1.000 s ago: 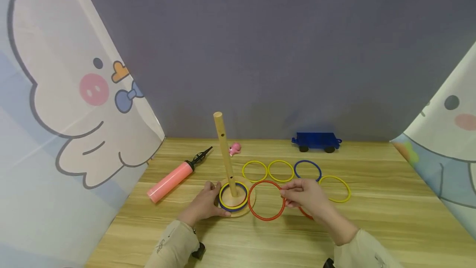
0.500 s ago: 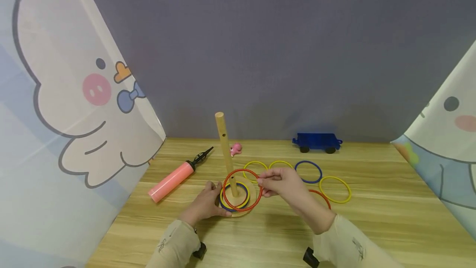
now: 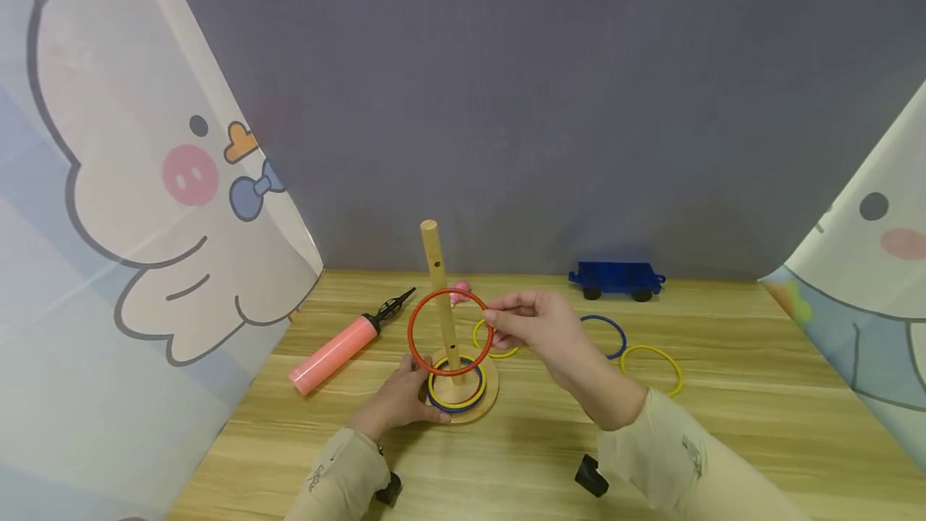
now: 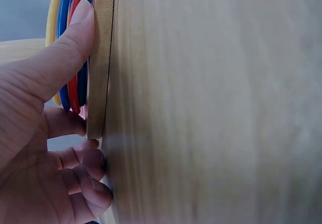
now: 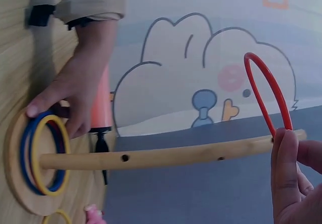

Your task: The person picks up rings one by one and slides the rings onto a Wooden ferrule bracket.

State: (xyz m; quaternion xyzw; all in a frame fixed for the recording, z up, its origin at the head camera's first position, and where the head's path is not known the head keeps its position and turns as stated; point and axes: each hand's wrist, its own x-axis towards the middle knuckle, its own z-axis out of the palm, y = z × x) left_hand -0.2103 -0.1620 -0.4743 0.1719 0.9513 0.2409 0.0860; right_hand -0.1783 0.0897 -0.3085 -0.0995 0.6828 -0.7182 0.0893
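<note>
A wooden ring-toss stand (image 3: 434, 252) rises from a round base on the table. Around the foot of its post lie stacked rings, with a yellow ring (image 5: 35, 168) on top and blue and red ones under it. My left hand (image 3: 399, 400) grips the base edge, its thumb pressed against the stacked rings and its fingers curled at the rim. Between thumb and fingers, my right hand (image 3: 538, 328) pinches a red ring (image 3: 410, 331) by its right side. That ring is raised and tilted, and the right wrist view shows it close to the post's top end.
A yellow ring (image 3: 678, 372) and a blue ring (image 3: 623, 340) lie right of the stand; the right arm partly hides others. A pink hand pump (image 3: 333, 356) lies left. Toward the back are a small pink toy (image 3: 460, 288) and a blue toy wagon (image 3: 615, 278).
My right hand has carried the red ring leftward and then up, from beside the base to the upper part of the post. The left hand has stayed at the base.
</note>
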